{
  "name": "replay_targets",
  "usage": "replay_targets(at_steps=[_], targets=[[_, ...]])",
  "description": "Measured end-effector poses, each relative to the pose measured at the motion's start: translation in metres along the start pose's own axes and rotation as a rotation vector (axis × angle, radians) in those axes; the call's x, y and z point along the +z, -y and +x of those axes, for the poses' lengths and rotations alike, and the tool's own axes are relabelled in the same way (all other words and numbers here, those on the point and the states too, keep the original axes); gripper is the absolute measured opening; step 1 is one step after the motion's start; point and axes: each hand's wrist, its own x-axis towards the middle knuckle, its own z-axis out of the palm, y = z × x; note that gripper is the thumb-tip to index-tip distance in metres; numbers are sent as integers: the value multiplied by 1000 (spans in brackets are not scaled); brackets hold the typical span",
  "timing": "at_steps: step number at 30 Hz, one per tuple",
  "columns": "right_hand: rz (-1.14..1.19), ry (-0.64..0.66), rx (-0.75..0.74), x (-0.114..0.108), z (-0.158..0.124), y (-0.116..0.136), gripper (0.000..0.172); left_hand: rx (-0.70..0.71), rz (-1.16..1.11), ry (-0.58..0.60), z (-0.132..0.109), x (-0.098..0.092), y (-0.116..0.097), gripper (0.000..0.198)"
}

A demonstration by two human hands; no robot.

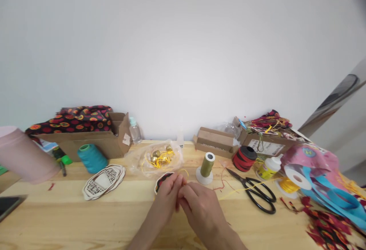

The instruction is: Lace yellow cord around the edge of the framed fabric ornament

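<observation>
My left hand (169,191) and my right hand (201,204) meet over the middle of the table, fingertips pinched together. A short end of yellow cord (185,171) sticks up above the pinched fingers; the rest of what they hold is hidden. Behind my left hand lies a small piece with a pale rim and a dark red-and-black patterned centre (162,180), partly covered by that hand. From the right, a strand of yellow cord runs towards my right hand from a spool of yellow cord (287,185).
Ahead lies a plastic bag (140,160) with bells on yellow cords. A green thread spool (207,165), black-handled scissors (259,193) and a glue bottle (268,167) stand or lie to the right. Leftwards are pale cut-out plaques (104,181), a teal thread cone (92,159) and a fabric-filled box (85,143).
</observation>
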Motion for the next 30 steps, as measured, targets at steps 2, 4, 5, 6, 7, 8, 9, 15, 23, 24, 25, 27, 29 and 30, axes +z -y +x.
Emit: replay_targets(at_steps=[2, 4, 5, 6, 7, 8, 9, 15, 23, 24, 25, 27, 29, 30], targets=[[-23, -1, 18, -2, 2, 0, 12, 51, 69, -1, 0, 0, 1, 26], [10, 30, 40, -6, 4, -3, 8, 83, 166, 34, 1, -1, 2, 26], [48, 67, 49, -10, 4, -6, 7, 92, 229, 63, 1, -2, 2, 26], [90, 109, 57, -14, 4, -10, 6, 95, 293, 92, 0, -4, 3, 26], [131, 148, 63, -20, 3, -14, 7, 90, 349, 114, 0, -5, 4, 27], [162, 178, 68, -25, 2, -20, 7, 84, 402, 129, -1, -6, 5, 28], [182, 190, 76, -31, 0, -26, 8, 75, 449, 142, -1, -7, 5, 29], [228, 191, 123, -51, -12, -50, 14, 61, 615, 212, -5, -5, 4, 32], [219, 136, 205, -59, -27, -49, 16, 71, 809, 368, -22, -2, -7, 29], [284, 94, 232, -67, -36, -54, 15, 48, 793, 426, -28, -6, -7, 23], [357, 54, 269, -77, -48, -63, 13, 12, 763, 463, -34, -11, -6, 21], [445, -74, 419, -99, -76, -84, 9, -28, 753, 463, -44, -26, -3, 33], [575, -259, 613, -117, -107, -108, 10, -17, 746, 352, -48, -42, 3, 31], [677, -374, 703, -123, -120, -119, 14, 4, 735, 289, -48, -49, 6, 26]])
